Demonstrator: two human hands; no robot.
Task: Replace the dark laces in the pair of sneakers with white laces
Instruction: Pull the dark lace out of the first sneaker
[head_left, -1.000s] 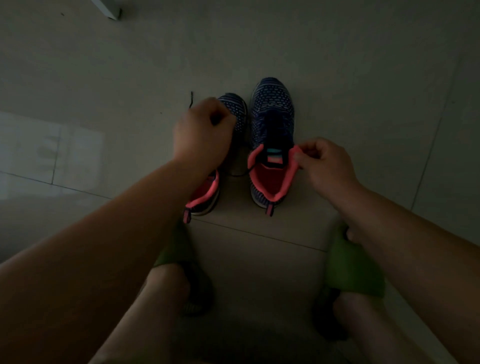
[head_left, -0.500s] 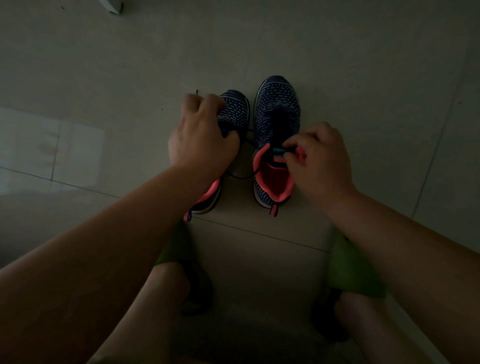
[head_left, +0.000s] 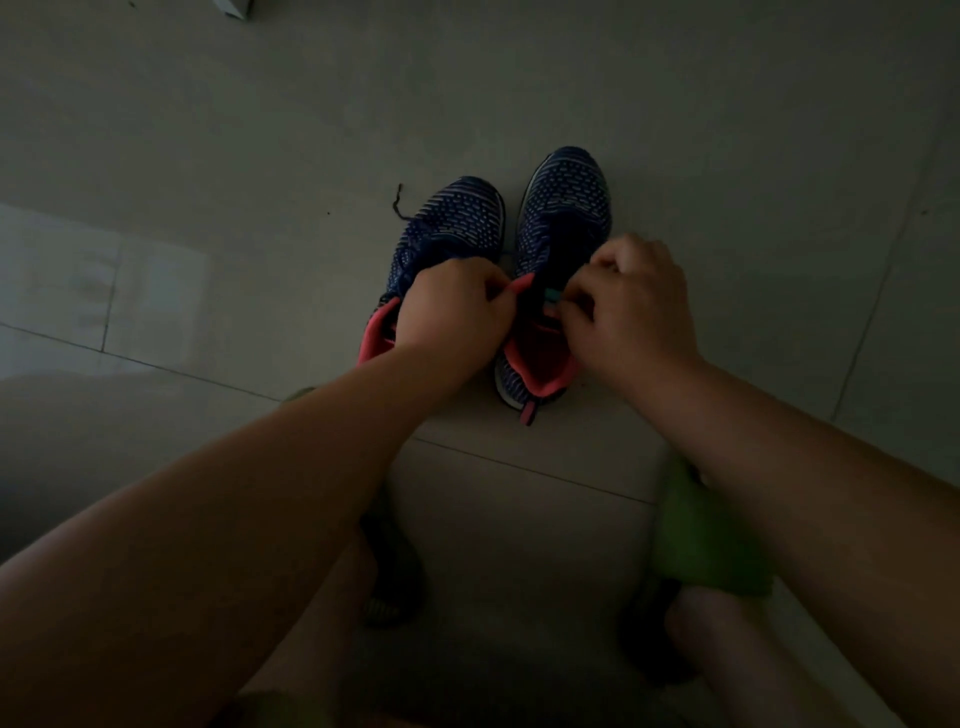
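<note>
Sneakers: pair side by side on the floor (head_left: 208, 130) | my left hand (head_left: 457, 312) pinches right sneaker's (head_left: 563, 218) pink collar edge | my right hand (head_left: 634, 306) curls onto its tongue | left sneaker (head_left: 452, 223) beside, dark lace end (head_left: 399, 202) trailing.

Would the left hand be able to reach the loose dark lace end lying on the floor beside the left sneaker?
Probably yes. The lace end lies on bare floor just left of the left sneaker toe, nothing covering it. The left hand is pinching the right sneaker collar, so it must let go first.
</note>
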